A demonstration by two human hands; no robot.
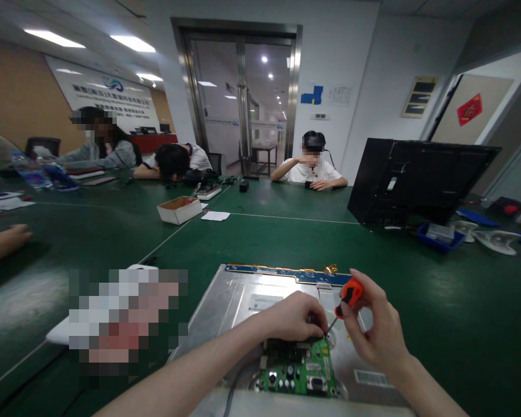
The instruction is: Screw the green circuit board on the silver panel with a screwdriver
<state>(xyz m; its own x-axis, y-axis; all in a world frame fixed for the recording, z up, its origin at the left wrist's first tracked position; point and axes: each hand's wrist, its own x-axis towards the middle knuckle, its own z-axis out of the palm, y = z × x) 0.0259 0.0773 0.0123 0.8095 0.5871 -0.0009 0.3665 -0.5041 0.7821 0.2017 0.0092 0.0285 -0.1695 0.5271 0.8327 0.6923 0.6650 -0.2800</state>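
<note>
My right hand [380, 327] grips the orange-and-black handle of a screwdriver [351, 293], whose thin shaft slants down to the left. Its tip meets the upper right corner of a green circuit board [297, 368]. Close to that tip, my left hand [296, 317] has its fingers curled and pressed together; whatever they pinch, if anything, is hidden. Beneath both hands lies a silver metal display panel [219, 307] with the board on its near part. A narrow blue circuit strip [278, 272] runs along the panel's far edge.
On the green table [260, 240] stand a white open box [180, 211], a large black monitor [425, 182] and a blue tray [440, 237]. A partly blurred white object [58, 331] lies left of the panel. Several people sit around the table; one person's hand [13, 236] rests at far left.
</note>
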